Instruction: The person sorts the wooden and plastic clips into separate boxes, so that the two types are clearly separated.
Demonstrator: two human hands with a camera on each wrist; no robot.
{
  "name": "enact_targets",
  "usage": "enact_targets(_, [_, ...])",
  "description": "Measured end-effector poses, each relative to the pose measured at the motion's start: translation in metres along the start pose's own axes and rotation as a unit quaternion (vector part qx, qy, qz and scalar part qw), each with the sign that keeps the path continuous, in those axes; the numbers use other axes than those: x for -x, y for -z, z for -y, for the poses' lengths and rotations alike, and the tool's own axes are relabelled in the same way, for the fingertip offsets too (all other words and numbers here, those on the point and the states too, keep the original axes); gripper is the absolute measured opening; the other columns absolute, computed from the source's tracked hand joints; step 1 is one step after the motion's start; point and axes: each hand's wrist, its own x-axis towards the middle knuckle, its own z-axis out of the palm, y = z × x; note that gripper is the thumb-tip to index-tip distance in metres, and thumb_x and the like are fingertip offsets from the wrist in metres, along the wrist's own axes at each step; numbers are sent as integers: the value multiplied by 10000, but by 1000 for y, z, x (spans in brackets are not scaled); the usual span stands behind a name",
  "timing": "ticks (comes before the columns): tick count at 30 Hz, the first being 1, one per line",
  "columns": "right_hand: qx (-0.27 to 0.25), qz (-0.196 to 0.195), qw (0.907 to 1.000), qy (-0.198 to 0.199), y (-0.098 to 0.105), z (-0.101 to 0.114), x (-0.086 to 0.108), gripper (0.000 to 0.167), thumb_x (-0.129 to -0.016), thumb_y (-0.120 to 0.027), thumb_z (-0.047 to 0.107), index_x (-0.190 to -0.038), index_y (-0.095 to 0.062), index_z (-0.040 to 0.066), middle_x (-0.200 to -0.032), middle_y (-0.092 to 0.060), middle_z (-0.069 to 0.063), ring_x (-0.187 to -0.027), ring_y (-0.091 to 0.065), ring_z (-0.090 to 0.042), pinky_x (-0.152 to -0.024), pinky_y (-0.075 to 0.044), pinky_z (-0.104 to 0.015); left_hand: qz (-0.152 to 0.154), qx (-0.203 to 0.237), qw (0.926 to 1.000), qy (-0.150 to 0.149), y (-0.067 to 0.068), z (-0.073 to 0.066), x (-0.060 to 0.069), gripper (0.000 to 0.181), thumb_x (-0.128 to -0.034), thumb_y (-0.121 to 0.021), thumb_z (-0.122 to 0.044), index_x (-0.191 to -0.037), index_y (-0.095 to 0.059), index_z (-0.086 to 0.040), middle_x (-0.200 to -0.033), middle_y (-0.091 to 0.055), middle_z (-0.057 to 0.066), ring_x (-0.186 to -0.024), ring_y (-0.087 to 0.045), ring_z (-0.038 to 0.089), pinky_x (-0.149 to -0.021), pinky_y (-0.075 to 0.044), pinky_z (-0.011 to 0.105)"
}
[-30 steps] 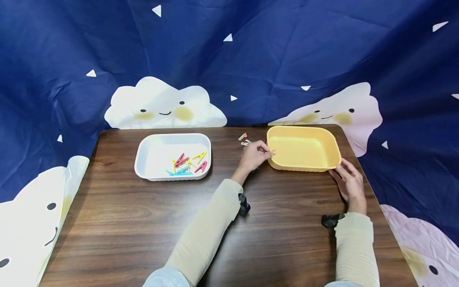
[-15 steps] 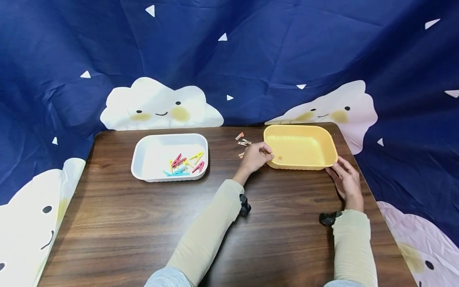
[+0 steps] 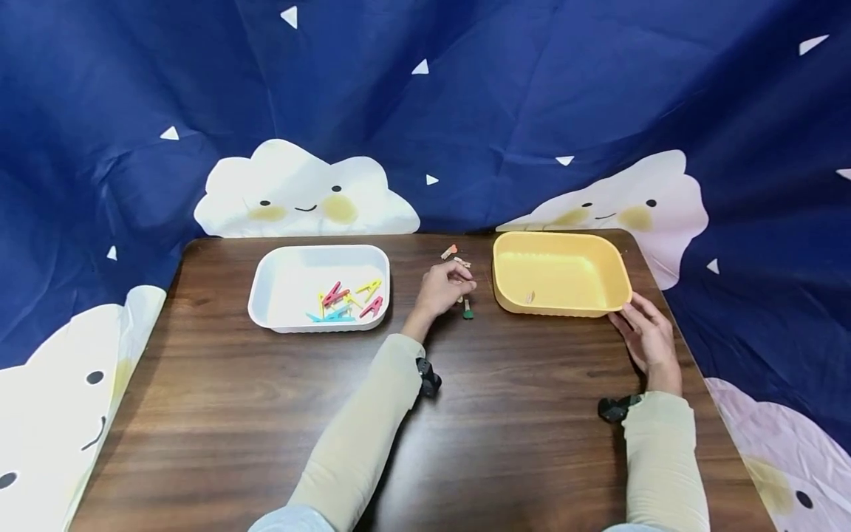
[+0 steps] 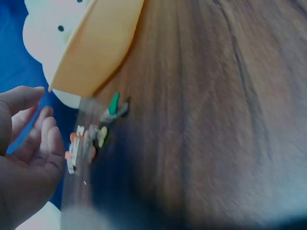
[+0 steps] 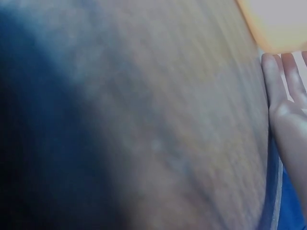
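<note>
Nothing is gripped by the left hand (image 3: 442, 290): in the left wrist view its thumb is held apart from its loosely bent fingers, with small wooden clips gathered just beyond the fingertips. Whether any of these is touched cannot be told. Just past that hand, on its far side, a clip with an orange end (image 3: 448, 252) and a pale clip (image 3: 462, 262) are seen; just to its right and nearer the person, a green-ended clip (image 3: 468, 310) is laid on the table (image 3: 505, 414).

By the right hand (image 3: 648, 341), the near right corner of a yellow basin (image 3: 565, 311) is touched with extended fingers. Inside the basin, to the right of the left hand, a small wooden clip (image 3: 530, 298) is set near the front wall.

To the left of the left hand, a white basin (image 3: 286, 284) is placed. In its right part, on the side toward that hand, red pegs (image 3: 335, 295), yellow pegs (image 3: 369, 286) and blue pegs (image 3: 332, 316) are jumbled. Beyond both hands, a blue cloth (image 3: 492, 89) printed with smiling clouds (image 3: 299, 196) is hung.
</note>
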Motion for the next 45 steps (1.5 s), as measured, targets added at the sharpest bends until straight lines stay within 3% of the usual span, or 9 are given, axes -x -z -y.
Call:
enact_targets(3, [54,-40,10000,3,1,-2,1,345,-991,-516,-125,-1307,-637,-59,-1247,-683,-98,-1081,-683,-222,-935,-541,-343,104,30,9998,148,5,7,5,101,-856,-789,-86,-922,-729,-38,-848,-729,33,-689,-647,149,-591,-471,199])
enact_targets(7, [106,-119,9998,-109,4,-2,1,330,-991,-514,-128,-1276,-663,-51,-1220,-696,-85,-1050,-698,-216,-919,-549,-343,120,73,9994,307,4,20,9,123,-860,-774,-48,-964,-732,3,-887,-748,67,-718,-669,135,-643,-496,192])
enact_targets(14, [-139,-111,9996,-224,5,-1,4,329,-994,-504,-129,-1261,-676,-43,-1216,-703,-99,-1068,-693,-213,-939,-537,-348,-259,-274,9985,405,-4,34,6,204,-823,-795,-58,-1003,-709,-17,-927,-721,77,-796,-635,115,-771,-499,235])
enact_targets(20, [-486,-35,9985,-246,7,7,13,343,-994,-468,-156,-1241,-684,-56,-1219,-704,-123,-1085,-691,-234,-935,-543,-369,-258,-990,9940,380,-16,30,6,174,-844,-817,-115,-950,-685,-74,-811,-655,-29,-743,-575,82,-733,-466,235])
enact_targets(24, [-491,-8,9987,-169,6,12,11,345,-995,-460,-159,-1248,-676,-67,-1223,-703,-139,-1077,-698,-242,-920,-552,-371,-395,-1334,9900,235,-21,27,4,137,-844,-810,-87,-912,-691,-74,-807,-679,-21,-748,-602,105,-720,-478,229])
enact_targets(29, [-445,45,9988,-198,5,10,8,345,-999,-457,-156,-1240,-684,-60,-1217,-707,-129,-1073,-700,-238,-918,-553,-370,-610,-1608,9848,223,-21,28,2,101,-819,-817,-79,-848,-720,-87,-758,-677,-37,-705,-592,87,-696,-484,226])
enact_targets(32, [-442,82,9988,-220,4,9,7,349,-1002,-446,-155,-1235,-687,-59,-1214,-708,-126,-1074,-700,-236,-916,-554,-369,-553,-1675,9838,319,-19,28,3,90,-811,-823,-96,-835,-736,-99,-727,-663,-53,-686,-572,78,-674,-473,223])
enact_targets(39, [-312,99,9991,-278,4,5,3,349,-1010,-442,-143,-1237,-690,-47,-1223,-706,-111,-1082,-696,-229,-927,-549,-363,-410,-1595,9860,275,-14,30,3,29,-852,-771,-122,-863,-784,-99,-786,-706,-24,-737,-615,122,-690,-480,237])
enact_targets(45, [-149,87,9996,-237,2,2,-2,337,-1009,-458,-134,-1242,-687,-49,-1223,-705,-116,-1087,-694,-225,-930,-547,-361,-497,-782,9951,347,-9,36,4,60,-860,-807,-110,-884,-762,-78,-823,-739,23,-750,-676,144,-711,-518,264])
